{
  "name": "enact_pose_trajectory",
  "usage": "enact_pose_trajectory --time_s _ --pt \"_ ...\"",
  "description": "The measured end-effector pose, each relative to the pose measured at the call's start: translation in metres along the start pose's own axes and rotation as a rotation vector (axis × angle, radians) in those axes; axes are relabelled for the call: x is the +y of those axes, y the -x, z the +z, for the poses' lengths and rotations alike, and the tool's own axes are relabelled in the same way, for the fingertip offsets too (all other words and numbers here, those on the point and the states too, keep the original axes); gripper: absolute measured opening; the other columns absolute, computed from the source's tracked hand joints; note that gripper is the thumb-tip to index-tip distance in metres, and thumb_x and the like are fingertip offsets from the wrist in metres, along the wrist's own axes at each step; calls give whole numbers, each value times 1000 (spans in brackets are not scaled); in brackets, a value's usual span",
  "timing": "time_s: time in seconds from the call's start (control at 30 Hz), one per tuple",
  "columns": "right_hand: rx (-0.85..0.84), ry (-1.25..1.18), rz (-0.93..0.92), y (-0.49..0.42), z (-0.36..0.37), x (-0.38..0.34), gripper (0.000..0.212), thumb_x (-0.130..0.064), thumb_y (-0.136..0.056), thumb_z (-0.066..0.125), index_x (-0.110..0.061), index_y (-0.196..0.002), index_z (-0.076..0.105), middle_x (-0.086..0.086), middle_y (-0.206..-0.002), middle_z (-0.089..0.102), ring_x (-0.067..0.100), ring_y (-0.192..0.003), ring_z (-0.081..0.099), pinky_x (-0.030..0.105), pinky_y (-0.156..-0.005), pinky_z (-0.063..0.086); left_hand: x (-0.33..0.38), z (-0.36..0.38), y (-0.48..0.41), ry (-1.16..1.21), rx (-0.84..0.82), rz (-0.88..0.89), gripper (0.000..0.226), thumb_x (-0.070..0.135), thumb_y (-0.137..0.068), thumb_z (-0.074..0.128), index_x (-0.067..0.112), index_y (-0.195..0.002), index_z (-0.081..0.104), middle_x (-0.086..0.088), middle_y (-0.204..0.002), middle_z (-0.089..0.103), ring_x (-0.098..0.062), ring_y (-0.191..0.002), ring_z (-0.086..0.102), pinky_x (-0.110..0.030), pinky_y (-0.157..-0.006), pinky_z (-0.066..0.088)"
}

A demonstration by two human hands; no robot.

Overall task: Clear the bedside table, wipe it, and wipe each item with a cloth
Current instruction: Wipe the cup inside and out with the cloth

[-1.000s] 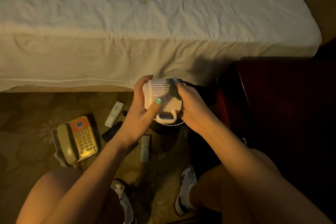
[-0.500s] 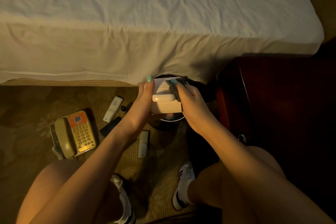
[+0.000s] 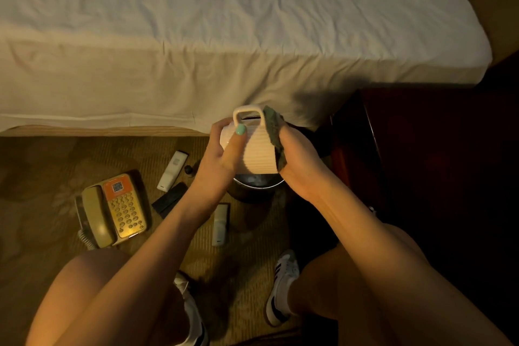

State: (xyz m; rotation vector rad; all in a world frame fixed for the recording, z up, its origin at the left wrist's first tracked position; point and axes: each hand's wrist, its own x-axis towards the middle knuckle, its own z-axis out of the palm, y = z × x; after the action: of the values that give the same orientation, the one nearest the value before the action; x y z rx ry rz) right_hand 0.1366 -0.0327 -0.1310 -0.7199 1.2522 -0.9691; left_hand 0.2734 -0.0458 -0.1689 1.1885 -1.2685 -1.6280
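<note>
My left hand (image 3: 222, 153) grips a white ribbed mug (image 3: 254, 149) lying on its side in the air, its handle pointing up toward the bed. My right hand (image 3: 302, 159) holds a dark green cloth (image 3: 276, 135) pressed against the mug's right side. On the carpet to the left lie a beige and orange telephone (image 3: 113, 209), a white remote (image 3: 172, 174), a black flat item (image 3: 170, 199) and a second white remote (image 3: 220, 223). The dark wooden bedside table (image 3: 393, 149) stands at the right.
A round dark metal-rimmed container (image 3: 254, 188) sits on the carpet right under the mug. The bed (image 3: 196, 36) with a white sheet fills the top. My knees and white striped shoes (image 3: 280, 286) are at the bottom.
The mug has been turned in my hands: its handle went from pointing down, to facing me, to pointing up toward the bed. The cloth stayed against its right side.
</note>
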Motion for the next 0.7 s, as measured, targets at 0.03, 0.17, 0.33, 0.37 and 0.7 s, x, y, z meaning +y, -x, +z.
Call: enact_pose_trajectory --time_s 0.03,0.17,0.33,0.37,0.7 --pt "-44 82 -9 2 -1 0 39 -45 -98 38 -19 -101 67 6 -99 71 24 -101 66 42 -92 49 -1 -3 -2 49 -37 -91 62 62 -86 55 24 -133 41 -9 -117 61 -19 -104 66 -37 -81 58" --pt "-171 292 -47 13 -1 -4 19 -27 -100 42 -27 -96 60 -7 -92 67 1 -85 65 22 -83 51 4 -12 -6 203 -218 -285 63 62 -90 45 17 -134 52 -17 -121 64 -28 -103 65 -36 -82 57" --pt "-357 854 -174 19 5 -5 31 -30 -99 48 -15 -124 56 -10 -108 62 0 -98 59 18 -92 48 5 -23 -7 303 -227 -440 63 63 -81 40 21 -122 63 -14 -122 67 -28 -110 63 -40 -90 51" --pt "-345 1005 -206 18 8 -1 37 -38 -98 46 -12 -123 56 -3 -109 64 10 -99 61 30 -91 51 3 -25 -7 309 -218 -459 64 63 -82 40 20 -124 62 -15 -124 65 -30 -116 60 -43 -97 47" --pt "-304 1169 -300 20 8 10 56 -43 -95 50 -13 -141 38 4 -134 54 18 -120 51 38 -100 43 0 -20 -5 367 -171 -507 58 61 -93 36 19 -123 64 -12 -122 67 -27 -113 62 -43 -101 43"
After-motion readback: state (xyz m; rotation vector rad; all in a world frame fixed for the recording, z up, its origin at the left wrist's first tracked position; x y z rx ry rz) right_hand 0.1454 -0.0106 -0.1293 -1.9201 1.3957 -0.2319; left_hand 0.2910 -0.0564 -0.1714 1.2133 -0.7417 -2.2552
